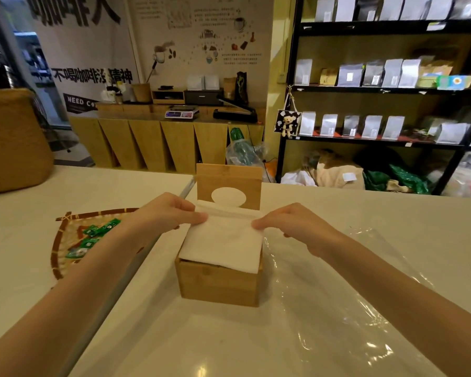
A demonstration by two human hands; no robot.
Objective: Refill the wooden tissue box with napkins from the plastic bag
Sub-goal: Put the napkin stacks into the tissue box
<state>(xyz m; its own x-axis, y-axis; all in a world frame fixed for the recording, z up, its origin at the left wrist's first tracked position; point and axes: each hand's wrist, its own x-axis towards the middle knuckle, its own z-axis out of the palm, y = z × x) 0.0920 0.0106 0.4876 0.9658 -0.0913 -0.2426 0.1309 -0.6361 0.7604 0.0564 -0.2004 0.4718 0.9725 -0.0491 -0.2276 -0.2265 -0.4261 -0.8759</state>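
The wooden tissue box point(219, 284) stands on the white table, and its lid point(229, 176), with an oval slot, is swung up at the back. A stack of white napkins point(223, 243) sits in the box and rises above its rim. My left hand point(169, 213) pinches the stack's far left corner. My right hand point(291, 224) pinches the far right corner. The clear plastic bag point(346, 308) lies flat on the table to the right of the box and looks empty.
A woven tray point(63, 240) with green packets lies left of the box, partly under my left forearm. A woven basket point(14, 142) stands at the far left. Behind the table are a wooden counter point(166, 142) and black shelves point(378, 91) of bags.
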